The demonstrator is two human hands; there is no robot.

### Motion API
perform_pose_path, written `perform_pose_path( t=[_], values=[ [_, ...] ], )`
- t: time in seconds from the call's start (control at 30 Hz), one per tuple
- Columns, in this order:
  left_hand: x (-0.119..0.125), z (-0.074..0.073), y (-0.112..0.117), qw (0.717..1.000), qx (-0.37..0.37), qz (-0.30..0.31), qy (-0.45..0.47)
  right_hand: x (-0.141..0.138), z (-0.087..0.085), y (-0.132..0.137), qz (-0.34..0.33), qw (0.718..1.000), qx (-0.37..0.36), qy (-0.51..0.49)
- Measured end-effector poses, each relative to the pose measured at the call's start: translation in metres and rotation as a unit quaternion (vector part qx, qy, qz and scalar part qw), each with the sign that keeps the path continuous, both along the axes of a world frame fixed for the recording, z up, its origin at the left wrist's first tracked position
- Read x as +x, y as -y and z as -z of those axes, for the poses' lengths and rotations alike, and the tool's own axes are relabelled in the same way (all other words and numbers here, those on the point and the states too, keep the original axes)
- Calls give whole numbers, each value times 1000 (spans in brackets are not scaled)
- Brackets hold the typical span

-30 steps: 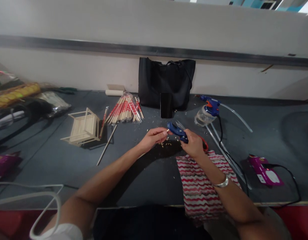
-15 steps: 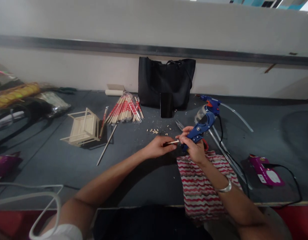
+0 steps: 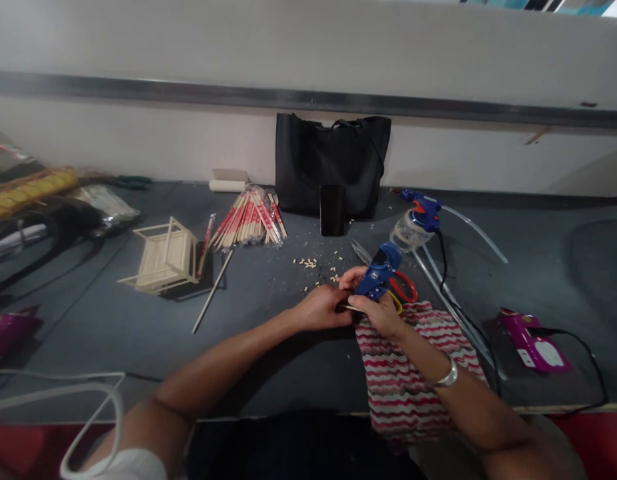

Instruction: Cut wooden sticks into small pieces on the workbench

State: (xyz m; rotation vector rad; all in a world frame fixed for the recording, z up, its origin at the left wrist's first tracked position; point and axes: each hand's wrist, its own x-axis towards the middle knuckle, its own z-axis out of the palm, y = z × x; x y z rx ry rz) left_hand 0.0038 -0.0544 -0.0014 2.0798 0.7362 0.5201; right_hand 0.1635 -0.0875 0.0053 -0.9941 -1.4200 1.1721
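My right hand (image 3: 381,312) is closed around a blue pipe cutter (image 3: 379,272), its head tilted up and to the right. My left hand (image 3: 322,308) is closed on a thin wooden stick (image 3: 352,307), whose short end shows between my two hands. The hands touch or nearly touch, so the contact of stick and cutter is hidden. Behind the cutter lie scissors with red and yellow handles (image 3: 405,288), partly covered. Small cut stick pieces (image 3: 308,264) are scattered just beyond my left hand.
At left lies a small wooden-stick frame (image 3: 168,259) beside a loose stick (image 3: 212,293) and wrapped chopsticks (image 3: 251,217). A phone (image 3: 333,212) leans against a black bag (image 3: 333,160). At right are a glue gun (image 3: 422,210), a striped cloth (image 3: 398,373) and a purple box (image 3: 533,341) with a cable.
My right hand has turned the cutter and drawn it left and down, closer to my left hand. The red and yellow scissor handles show more now. My left hand has lowered slightly.
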Motion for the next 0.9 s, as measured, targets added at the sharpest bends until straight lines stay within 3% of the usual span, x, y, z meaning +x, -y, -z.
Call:
perform_pose_path(
  t=[0.3,0.4,0.47,0.57,0.7,0.9],
  values=[
    [-7,3,-8,994,26,-106,-12,-1,-6,1,-39,998,-21,44],
    [-10,-1,-12,996,-9,-81,32,4,-9,0,-45,998,-31,25],
    [-9,-5,-14,992,-65,-65,92,8,-10,-1,-15,999,-25,35],
    [-9,-12,-15,960,-163,-94,207,15,-8,-5,84,993,27,72],
    [-10,-19,-16,935,-213,-133,250,25,0,-12,214,953,115,183],
    [-10,-24,-11,933,-170,-156,278,31,6,-20,172,868,241,399]
  ],
)
